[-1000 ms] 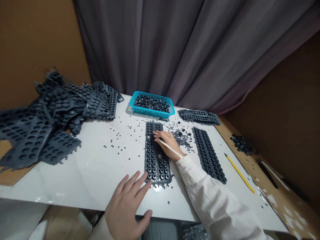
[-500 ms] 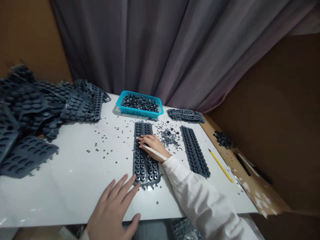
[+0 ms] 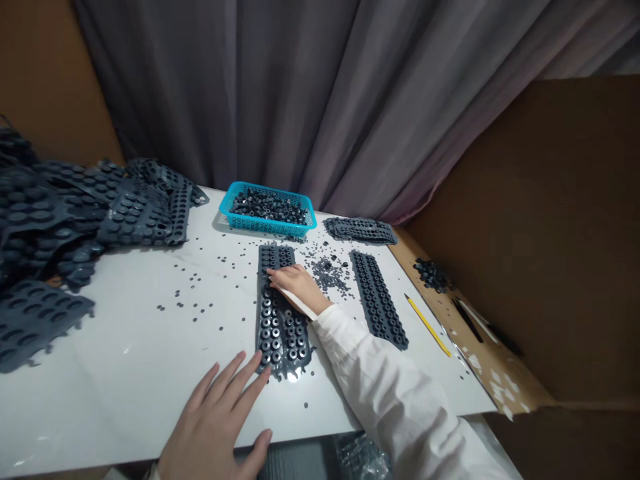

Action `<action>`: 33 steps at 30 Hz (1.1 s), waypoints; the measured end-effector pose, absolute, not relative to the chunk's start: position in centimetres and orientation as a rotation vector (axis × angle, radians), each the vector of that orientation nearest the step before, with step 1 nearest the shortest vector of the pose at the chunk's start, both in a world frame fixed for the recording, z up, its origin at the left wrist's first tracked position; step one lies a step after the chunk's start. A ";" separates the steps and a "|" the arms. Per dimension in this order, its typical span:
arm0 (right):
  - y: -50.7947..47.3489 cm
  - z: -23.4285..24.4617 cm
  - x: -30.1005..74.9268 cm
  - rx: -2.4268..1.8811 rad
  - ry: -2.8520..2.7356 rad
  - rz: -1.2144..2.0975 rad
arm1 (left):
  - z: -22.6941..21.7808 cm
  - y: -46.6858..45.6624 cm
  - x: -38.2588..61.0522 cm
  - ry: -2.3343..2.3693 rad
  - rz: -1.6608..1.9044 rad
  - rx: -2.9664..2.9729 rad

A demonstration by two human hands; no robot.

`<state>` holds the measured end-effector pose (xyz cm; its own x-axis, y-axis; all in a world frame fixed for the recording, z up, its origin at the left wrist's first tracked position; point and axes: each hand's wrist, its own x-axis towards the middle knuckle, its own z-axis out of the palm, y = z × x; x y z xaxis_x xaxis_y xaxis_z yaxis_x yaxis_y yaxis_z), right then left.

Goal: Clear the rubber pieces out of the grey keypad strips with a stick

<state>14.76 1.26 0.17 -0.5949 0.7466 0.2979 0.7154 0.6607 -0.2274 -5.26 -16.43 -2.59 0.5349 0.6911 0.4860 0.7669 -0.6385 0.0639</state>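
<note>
- Black rubber strip (image 3: pixel 277 320), the one full of little rings, lies lengthwise mid-counter (image 3: pixel 150 347), same spot as a second ago. What's really shifted is the viewpoint, which has swung right, so more of the cardboard wall shows.
- The right hand (image 3: pixel 295 283) has barely crept along. It's still at the far end of the strip, working the left column, and the thin white stick (image 3: pixel 300 305) is now mostly tucked under the palm. My read: the poking goes ring by ring, and this strip isn't done yet.
- Right hand pose: palm down, fingers curled around the stick like a pen, wrist lying on the strip, white sleeve trailing back to the near right.
- The left hand (image 3: pixel 220 420) is flat and open, fingers spread, tips touching the strip's near-left corner, thumb at the counter edge. It hasn't budged.
- Nearby: blue basket (image 3: pixel 265 228) of small black pieces just beyond the strip, loose bits (image 3: pixel 327 270) beside the right hand, and a second strip (image 3: pixel 377 300) off to the right.
</note>
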 end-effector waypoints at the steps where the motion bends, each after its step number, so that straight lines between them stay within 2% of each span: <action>1: 1.5 0.3 14.9 -1.162 -2.483 0.122 | -2.6 -16.5 -5.2 -1.252 -0.717 -2.612; 8: 1.3 1.4 15.9 -1.133 -2.260 0.261 | -2.8 -16.8 -5.1 -1.322 -0.689 -2.613; 14: -0.8 1.1 15.5 -0.968 -2.182 0.580 | -2.9 -17.0 -5.0 -1.351 -0.684 -2.631; 22: -0.6 0.0 15.2 -0.962 -2.271 0.507 | -2.9 -16.9 -5.2 -1.339 -0.667 -2.631; 29: 0.2 0.3 15.0 -0.976 -2.457 0.306 | -3.1 -16.8 -5.3 -1.299 -0.642 -2.608; 33: 1.5 0.4 14.9 -0.955 -2.463 0.325 | -3.0 -16.7 -5.2 -1.303 -0.653 -2.604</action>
<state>14.92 1.45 0.39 -0.6442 0.6828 0.3447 0.5699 0.7290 -0.3790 -5.22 -16.73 -3.01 0.5258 0.7229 0.4483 0.7917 -0.6086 0.0528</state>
